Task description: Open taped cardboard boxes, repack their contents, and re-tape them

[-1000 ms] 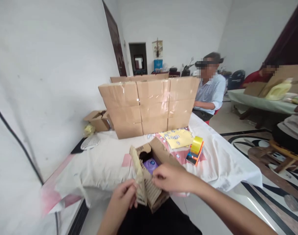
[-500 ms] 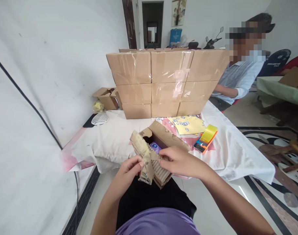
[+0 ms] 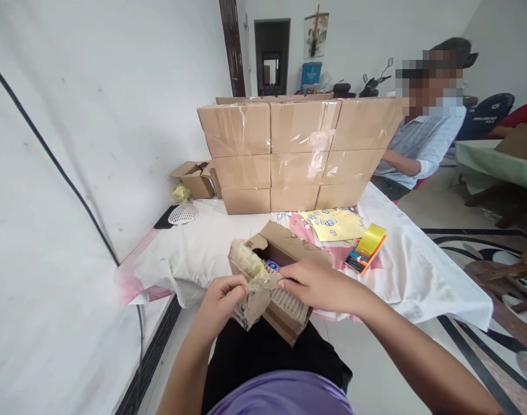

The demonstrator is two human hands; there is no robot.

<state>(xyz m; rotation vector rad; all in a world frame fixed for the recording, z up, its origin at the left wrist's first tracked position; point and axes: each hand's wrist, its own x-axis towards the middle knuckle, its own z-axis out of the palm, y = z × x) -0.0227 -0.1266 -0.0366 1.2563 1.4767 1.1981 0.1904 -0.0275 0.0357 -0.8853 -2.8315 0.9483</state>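
Observation:
A cardboard box [image 3: 292,245] with torn flaps sits at the table's near edge, tilted toward my lap. My left hand [image 3: 222,300] pinches one torn flap [image 3: 255,297] that carries crumpled clear tape. My right hand [image 3: 311,282] is closed on the ragged inner edge of the same flap, beside a strip of corrugated cardboard [image 3: 289,301]. Inside the box a purple item [image 3: 273,265] shows in part; the rest of the contents is hidden.
Stacked taped cartons [image 3: 293,155] stand behind the box. To the right lie yellow sheets [image 3: 339,226] and a tape dispenser [image 3: 367,248]. A white mesh dome [image 3: 183,213] and a small open box [image 3: 196,180] are at left. Another person [image 3: 428,138] sits behind at right.
The torn flap has opened wider to the left, with the left hand holding it. The box has tipped slightly toward me, and the view has shifted a little.

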